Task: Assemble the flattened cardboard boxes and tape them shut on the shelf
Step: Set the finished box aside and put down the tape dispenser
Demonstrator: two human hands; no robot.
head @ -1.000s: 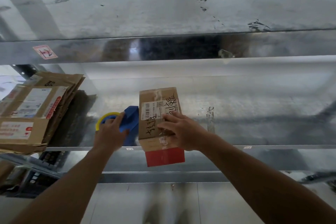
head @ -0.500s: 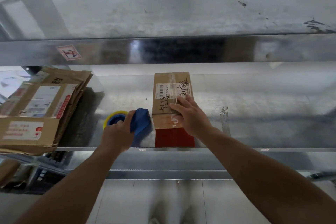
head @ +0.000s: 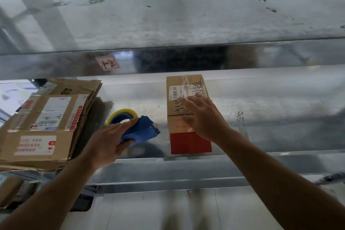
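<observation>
Taped box (head: 177,117) pushed back from shelf (head: 280,157) edge, right hand (head: 203,117) flat on it, fingers spread. Left hand (head: 104,144) fingers curl round tape dispenser (head: 143,130) left of box; box probably finished.

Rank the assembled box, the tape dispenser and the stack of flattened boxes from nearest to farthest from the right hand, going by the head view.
1. assembled box: directly under the right hand, whose fingers rest on its top.
2. tape dispenser: to that hand's left, held by the left hand.
3. stack of flattened boxes: far left on the shelf.
</observation>
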